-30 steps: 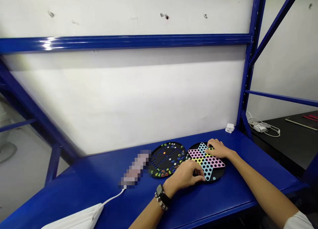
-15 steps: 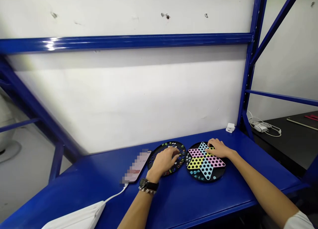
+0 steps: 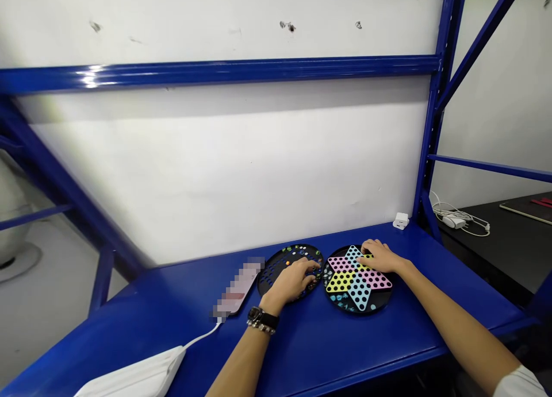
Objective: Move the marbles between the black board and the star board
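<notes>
Two round black boards lie side by side on the blue shelf. The left tray [image 3: 280, 260] holds several coloured marbles in its holes. The right board [image 3: 357, 282] carries a pastel star with black holes. My left hand [image 3: 295, 279], with a watch and bracelet on the wrist, rests over the marble tray, fingers curled down among the marbles; what they pinch is hidden. My right hand [image 3: 378, 257] lies on the far edge of the star board, fingers bent and pressing on it.
A phone [image 3: 237, 288] lies left of the tray, its white cable running to a white object [image 3: 133, 377] at the front left. A white charger [image 3: 400, 220] sits by the blue upright. More cables [image 3: 459, 219] lie on the black table at right.
My left hand moved from the star board's near edge over to the marble tray, then shifted slightly right on it. My right hand stayed put.
</notes>
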The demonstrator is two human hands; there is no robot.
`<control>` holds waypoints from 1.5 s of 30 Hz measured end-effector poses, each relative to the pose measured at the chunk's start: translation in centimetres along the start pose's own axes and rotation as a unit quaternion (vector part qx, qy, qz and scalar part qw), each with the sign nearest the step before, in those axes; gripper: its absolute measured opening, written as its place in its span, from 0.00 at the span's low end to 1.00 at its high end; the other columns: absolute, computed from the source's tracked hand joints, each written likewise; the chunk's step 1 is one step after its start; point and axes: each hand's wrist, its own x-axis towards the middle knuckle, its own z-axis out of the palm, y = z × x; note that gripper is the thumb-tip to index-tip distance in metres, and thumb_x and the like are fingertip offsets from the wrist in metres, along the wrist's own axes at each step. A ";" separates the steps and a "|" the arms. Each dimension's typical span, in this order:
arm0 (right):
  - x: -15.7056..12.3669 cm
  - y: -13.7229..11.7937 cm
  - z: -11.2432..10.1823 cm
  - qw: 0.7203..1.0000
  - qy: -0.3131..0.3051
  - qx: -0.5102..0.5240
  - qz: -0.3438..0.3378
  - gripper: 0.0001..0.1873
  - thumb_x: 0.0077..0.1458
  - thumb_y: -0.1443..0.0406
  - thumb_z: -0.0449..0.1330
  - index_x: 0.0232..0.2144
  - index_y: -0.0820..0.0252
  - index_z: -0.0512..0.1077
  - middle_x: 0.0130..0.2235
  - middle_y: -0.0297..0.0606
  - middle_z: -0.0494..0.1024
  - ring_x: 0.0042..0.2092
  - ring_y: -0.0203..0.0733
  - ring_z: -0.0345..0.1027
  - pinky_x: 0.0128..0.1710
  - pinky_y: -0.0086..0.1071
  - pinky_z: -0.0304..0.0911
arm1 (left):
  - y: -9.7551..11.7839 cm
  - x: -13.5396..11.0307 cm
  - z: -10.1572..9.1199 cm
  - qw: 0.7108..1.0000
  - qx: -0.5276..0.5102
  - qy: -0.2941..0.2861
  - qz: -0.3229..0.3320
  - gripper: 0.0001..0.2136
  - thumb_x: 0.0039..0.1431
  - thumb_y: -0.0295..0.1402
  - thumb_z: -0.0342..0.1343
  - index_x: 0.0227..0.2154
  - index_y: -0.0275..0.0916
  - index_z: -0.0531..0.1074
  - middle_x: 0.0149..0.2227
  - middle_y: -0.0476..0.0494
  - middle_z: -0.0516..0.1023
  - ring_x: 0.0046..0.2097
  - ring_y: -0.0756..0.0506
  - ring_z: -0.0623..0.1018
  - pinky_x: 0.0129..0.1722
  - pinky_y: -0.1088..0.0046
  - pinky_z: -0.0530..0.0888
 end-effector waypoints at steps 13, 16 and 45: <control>0.0 0.1 0.0 1.000 -0.004 0.006 0.000 0.17 0.57 0.47 0.52 0.34 0.53 0.66 0.46 0.40 0.72 0.49 0.52 0.62 0.51 0.48 0.56 | -0.5 0.3 0.4 1.000 0.002 0.004 0.012 0.16 0.61 0.33 0.52 0.51 0.48 0.73 0.50 0.44 0.77 0.49 0.42 0.77 0.51 0.68 0.71; 0.0 -0.1 -0.1 1.000 -0.004 0.004 0.002 0.17 0.58 0.48 0.52 0.34 0.53 0.66 0.46 0.41 0.72 0.49 0.52 0.62 0.51 0.47 0.57 | -0.8 0.3 0.2 1.000 0.008 0.006 0.007 0.12 0.61 0.36 0.53 0.46 0.46 0.76 0.46 0.43 0.78 0.50 0.41 0.76 0.51 0.67 0.71; -0.1 -0.3 -0.3 0.998 -0.029 0.029 -0.045 0.19 0.54 0.45 0.57 0.34 0.53 0.70 0.46 0.39 0.73 0.51 0.53 0.64 0.52 0.46 0.58 | -2.0 1.8 0.3 0.993 -0.104 0.054 -0.014 0.16 0.61 0.41 0.52 0.42 0.39 0.81 0.45 0.42 0.83 0.46 0.41 0.80 0.47 0.69 0.73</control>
